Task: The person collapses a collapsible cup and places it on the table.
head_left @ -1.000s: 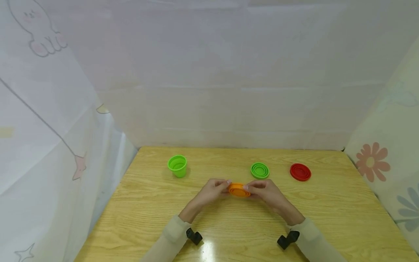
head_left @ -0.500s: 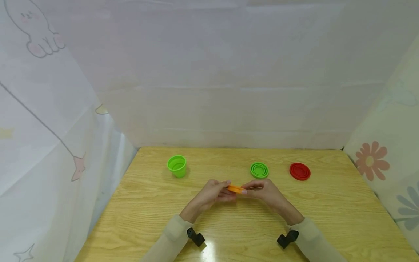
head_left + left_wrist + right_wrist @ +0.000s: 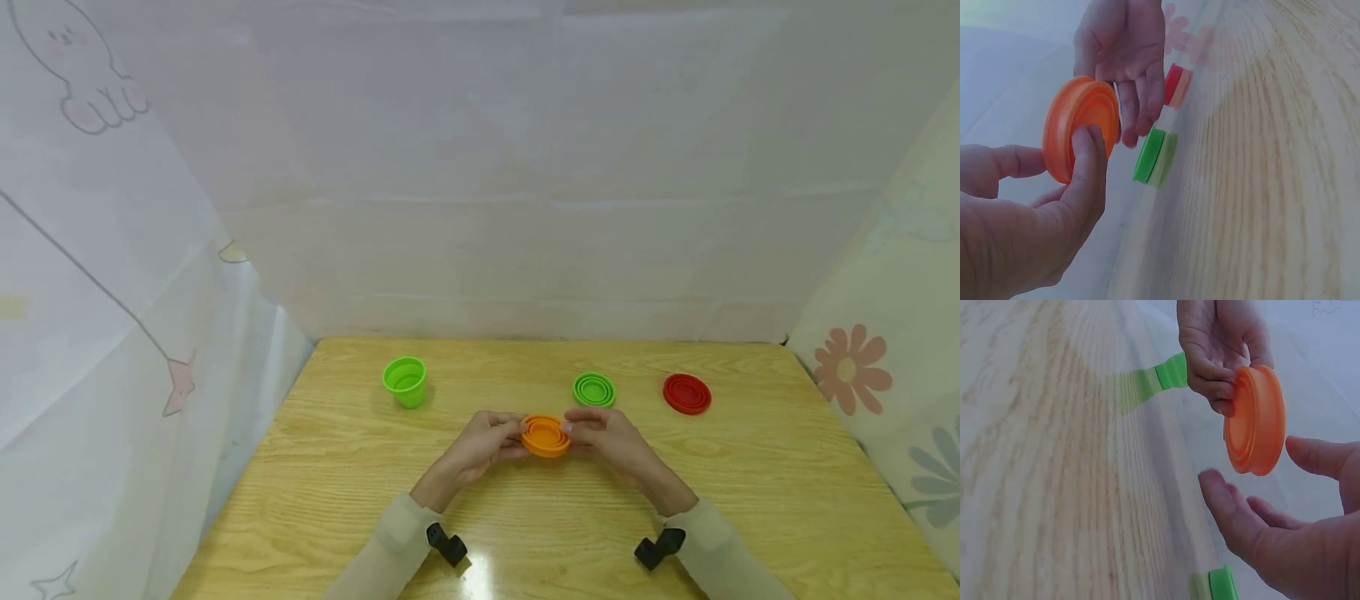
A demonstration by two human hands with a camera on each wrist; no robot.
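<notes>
An orange collapsible cup [image 3: 546, 437], folded flat into rings, is held above the table in front of me. My left hand [image 3: 486, 450] pinches its edge; in the left wrist view the thumb is on one side of the orange cup [image 3: 1057, 134] and the fingers on the other. On the cup's right is my right hand [image 3: 617, 446]. Its thumb and fingers [image 3: 1235, 515] are spread around the cup's edge in the right wrist view, with a gap between fingers and cup.
A green cup [image 3: 406, 383] stands unfolded at the back left of the wooden table [image 3: 360, 500]. A flattened green cup [image 3: 595, 390] lies behind the right hand, and a flattened red one [image 3: 687, 393] farther right. Patterned white sheets [image 3: 480, 208] enclose the back and sides.
The orange cup was tilted edge-on half a second ago and now shows its ringed face upward. The right fingers gripped its edge earlier and have loosened. The other cups have stayed put.
</notes>
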